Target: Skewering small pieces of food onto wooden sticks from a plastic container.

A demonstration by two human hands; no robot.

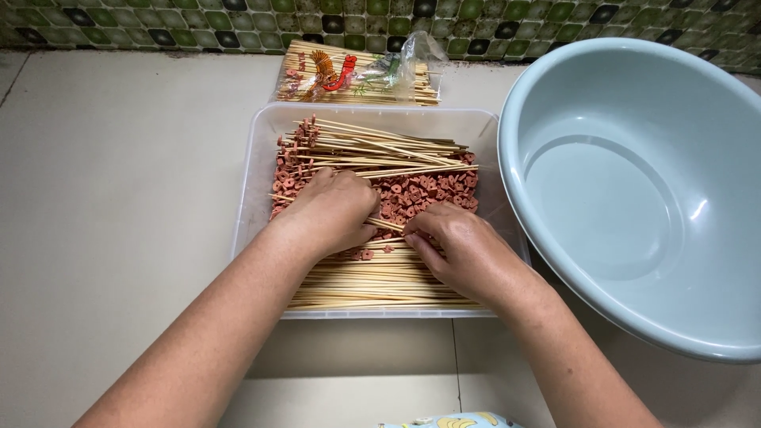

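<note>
Both hands work over a clear tray [258, 158] on the pale surface [119, 198]. The left hand [333, 210] has its fingers closed around a thin bamboo skewer [386, 225], and the right hand [460, 250] pinches the same skewer near its tip. Small reddish-brown meat pieces [428, 192] fill the tray's middle, with loaded skewers [365, 150] above and bare sticks [372, 285] below. A pale blue basin [634, 190] stands just beside the tray.

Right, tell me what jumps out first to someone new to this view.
The big pale-blue basin fills the right side, tilted and with nothing in it. At centre, a clear tray holds bamboo skewers and small reddish meat pieces; the left hand and right hand meet over it, pinching a skewer. A bag of skewers lies behind, against the green tiled wall.
</note>
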